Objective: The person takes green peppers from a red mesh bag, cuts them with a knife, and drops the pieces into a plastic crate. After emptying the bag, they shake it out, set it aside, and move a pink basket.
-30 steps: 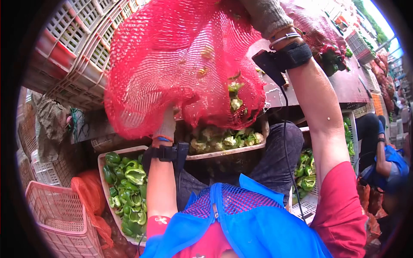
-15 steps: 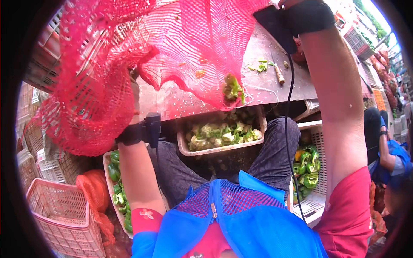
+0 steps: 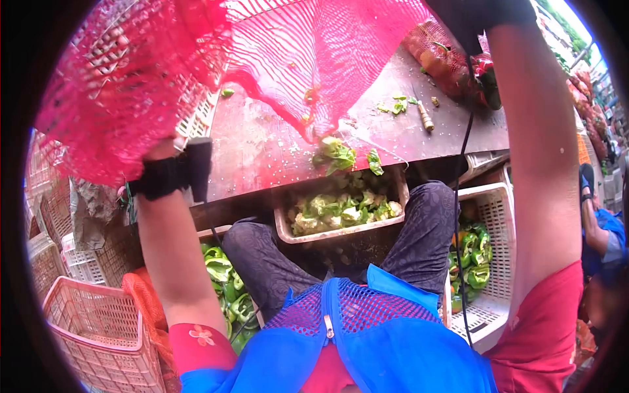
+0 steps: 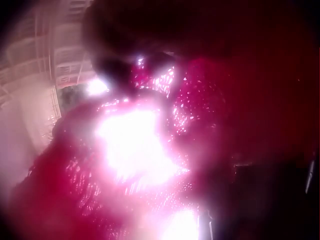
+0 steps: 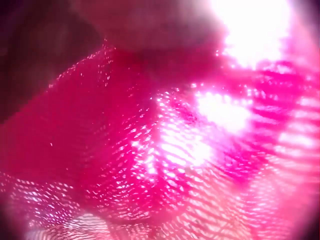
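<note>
- Swung higher and toward the upper left since half a second ago, the red mesh sack (image 3: 131, 85) now spreads across the top of the head view. The green scrap that hung in its mesh is out, and loose pepper scraps (image 3: 337, 156) sit at the near table edge, just above the tray.
- Nearest, at bottom centre, is a blue mesh vest (image 3: 367, 327), with red sleeves at either side and dark-trousered knees beyond it.
- At lower left stands a pink crate (image 3: 98, 334). Just right of the raised left arm lie whole green peppers (image 3: 223, 281), and a white crate (image 3: 498, 216) at centre right holds more.
- Between the knees, tucked under the table edge, a tray (image 3: 327, 234) is filled with pale cut pepper pieces.
- Beyond it the brown table (image 3: 262, 144) looks wet and carries a few green bits and a stalk toward the upper right.
- The left arm rises at the left with a black wrist strap (image 3: 170, 175). The left hand (image 4: 150, 35) is buried in the sack, only a dark blur in its wrist view; its grip cannot be told.
- The right arm runs up the right side. The right hand (image 5: 150, 25) is a pale blur against the mesh; whether it grasps cannot be told.
- Farthest, at upper right, lies a filled net bag (image 3: 445, 59).
</note>
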